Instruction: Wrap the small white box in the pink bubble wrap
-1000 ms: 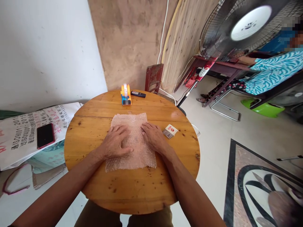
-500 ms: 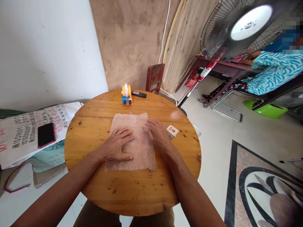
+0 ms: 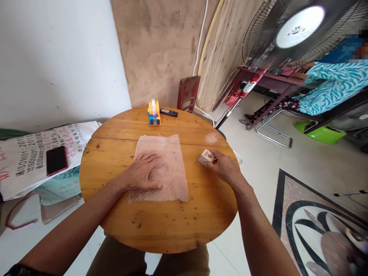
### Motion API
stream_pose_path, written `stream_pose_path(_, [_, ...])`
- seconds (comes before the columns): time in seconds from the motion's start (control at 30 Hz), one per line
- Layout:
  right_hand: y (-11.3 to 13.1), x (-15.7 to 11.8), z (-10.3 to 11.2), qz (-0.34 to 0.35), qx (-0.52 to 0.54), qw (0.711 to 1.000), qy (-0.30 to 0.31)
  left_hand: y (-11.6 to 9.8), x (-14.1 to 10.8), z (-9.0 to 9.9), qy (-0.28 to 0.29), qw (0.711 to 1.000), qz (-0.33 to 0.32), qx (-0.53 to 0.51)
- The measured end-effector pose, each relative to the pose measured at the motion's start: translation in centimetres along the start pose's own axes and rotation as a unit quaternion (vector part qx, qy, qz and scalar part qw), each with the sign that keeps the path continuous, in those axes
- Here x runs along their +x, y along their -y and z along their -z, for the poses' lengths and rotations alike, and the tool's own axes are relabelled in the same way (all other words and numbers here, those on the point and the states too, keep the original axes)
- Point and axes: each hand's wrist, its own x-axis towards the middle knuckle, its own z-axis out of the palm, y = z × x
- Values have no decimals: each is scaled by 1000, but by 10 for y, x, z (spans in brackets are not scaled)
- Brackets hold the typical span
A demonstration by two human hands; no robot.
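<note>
A sheet of clear bubble wrap (image 3: pixel 172 180) lies flat on the round wooden table (image 3: pixel 161 226). My left hand (image 3: pixel 145 172) rests palm down on its left half, fingers stretched and thumb apart. To the right of the sheet, my right hand (image 3: pixel 225 165) has its thumb and fingers around a small white box with a red emblem (image 3: pixel 207 155), which looks like a playing-card box. A greyish patterned face shows at the box's left side; I cannot tell whether it belongs to the same box. The box is at the tabletop.
An orange and blue tape dispenser (image 3: pixel 154 114) and a black remote-like device (image 3: pixel 169 112) stand at the table's far edge. A phone (image 3: pixel 56 160) lies on white sacks at left. Beyond the table's right are a standing fan (image 3: pixel 299 28) and a seated person (image 3: pixel 339 84).
My right hand has left the bubble wrap, moved right and closed on the small white box. My left hand stays on the sheet. The view has shifted slightly.
</note>
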Motion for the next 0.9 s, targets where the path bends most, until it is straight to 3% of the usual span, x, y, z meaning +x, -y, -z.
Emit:
stream_pose_path(0.13, [20,-11,10,8,137,990,-28,1,0,1,-4,1000,2,-4])
stream_pose_path(0.23, [57,-21,22,101,256,961,-24,0,1,1,-10,1000,19,-10])
stream_pose_path(0.33, [94,-26,21,221,333,916,38,1,2,-1,-21,999,33,-37])
stream_pose_path(0.43, [114,-23,0,282,339,888,129,6,3,-4,-41,996,44,-69])
stream_pose_path(0.5, [116,-19,-17,281,303,899,147,11,3,-5,-53,993,36,-98])
stream_pose_path(0.63, [108,-20,-37,284,230,925,108,16,2,-1,-57,987,-6,-149])
stream_pose_path(0.77, [103,-25,-39,287,182,939,49,15,1,1,-55,989,12,-138])
stream_pose_path(0.9, [103,-26,-37,278,201,938,49,15,1,-1,-59,990,11,-131])
